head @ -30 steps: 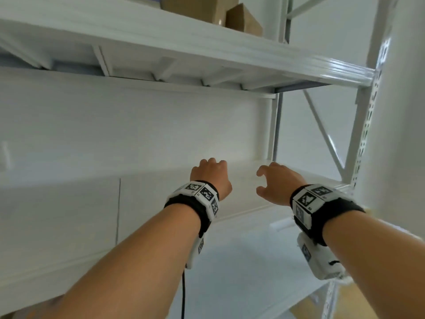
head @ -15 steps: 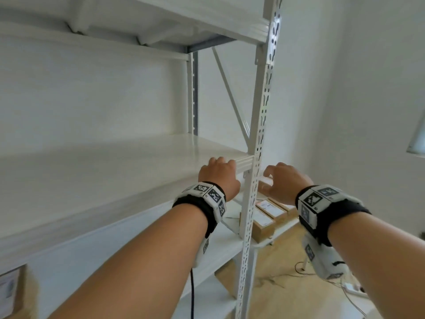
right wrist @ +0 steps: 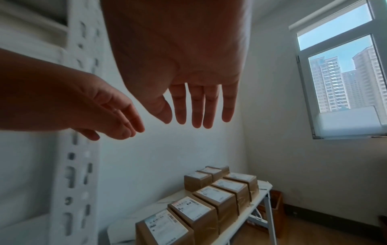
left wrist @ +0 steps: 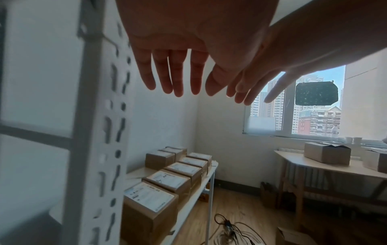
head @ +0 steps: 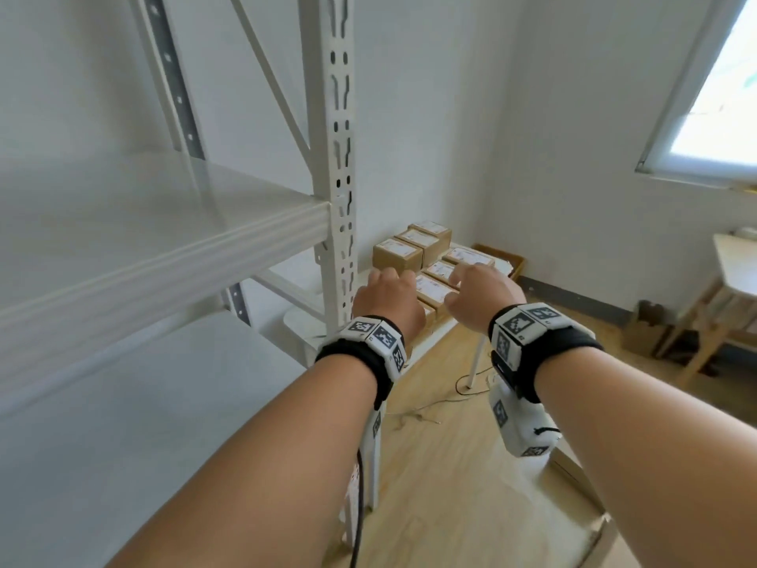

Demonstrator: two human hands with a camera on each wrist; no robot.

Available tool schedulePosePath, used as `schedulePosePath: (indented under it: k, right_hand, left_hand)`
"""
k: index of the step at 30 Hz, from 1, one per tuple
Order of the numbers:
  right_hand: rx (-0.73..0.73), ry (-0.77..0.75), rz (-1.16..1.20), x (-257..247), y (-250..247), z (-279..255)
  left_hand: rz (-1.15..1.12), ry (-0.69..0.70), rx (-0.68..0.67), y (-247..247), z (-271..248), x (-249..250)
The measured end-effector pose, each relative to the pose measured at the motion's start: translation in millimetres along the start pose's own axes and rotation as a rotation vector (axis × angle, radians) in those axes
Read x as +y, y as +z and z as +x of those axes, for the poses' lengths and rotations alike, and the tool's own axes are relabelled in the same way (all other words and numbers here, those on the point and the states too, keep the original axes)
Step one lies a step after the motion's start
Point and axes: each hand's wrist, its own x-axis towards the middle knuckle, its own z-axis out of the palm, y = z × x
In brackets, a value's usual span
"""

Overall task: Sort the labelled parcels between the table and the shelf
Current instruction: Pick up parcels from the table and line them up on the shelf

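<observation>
Several brown parcels [head: 397, 254] with white labels stand in two rows on a small white table [head: 301, 321] right of the white shelf [head: 164, 264]. My left hand [head: 387, 299] hangs in the air beside the shelf's slotted upright [head: 338, 157], fingers straight, holding nothing. My right hand [head: 479, 297] hovers close beside it, also empty. Both are in front of and above the parcels, touching none. In the wrist views the left hand [left wrist: 173, 74] and the right hand [right wrist: 199, 102] spread over the parcels [left wrist: 167, 180] [right wrist: 211, 195] far below.
The shelf boards near me are bare. A wooden table [head: 733, 272] stands under the window [head: 717, 96] at the right, with open cardboard boxes [left wrist: 326, 152] on it. Cables [head: 467, 383] lie on the wooden floor. A brown crate [head: 508, 260] sits behind the white table.
My view has swung right, from the bare shelf to the table of parcels. Both empty hands have left the shelf board and passed the upright towards the parcels.
</observation>
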Motion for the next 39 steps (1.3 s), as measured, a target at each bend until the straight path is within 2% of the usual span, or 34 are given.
schedulePosePath:
  k: [7,15,19,25,30,34,39]
  right_hand:
    - [-0.035,0.139,-0.028,44.2,44.1,71.8]
    - [-0.104,0.214,-0.002,95.4,80.2,137.2]
    - [-0.135,0.154,-0.005,122.2,98.9,184.5]
    - [-0.168,0.032,-0.001,170.1,110.0,271.6]
    - [-0.222,-0.026,0.02,208.7,110.5,340.6]
    - [-0.277,-0.067,0.029,219.0,124.9,378.6]
    - [-0.309,-0.167,0.018,207.6,145.9,425.6]
  left_hand:
    - [-0.066,0.017,-0.118,56.4,87.3,23.1]
    - [-0.036,-0.033,-0.242,114.8,153.5,38.6]
    - [-0.031,-0.08,-0.264,143.7,195.5,48.7]
    - [-0.081,-0.174,-0.203,179.9,274.1,76.3]
    - [-0.103,-0.312,-0.205,216.5,325.6,94.0]
    - [-0.136,-0.399,-0.152,234.9,356.8,88.6]
    - [-0.097,-0.476,-0.177,248.4,396.5,63.9]
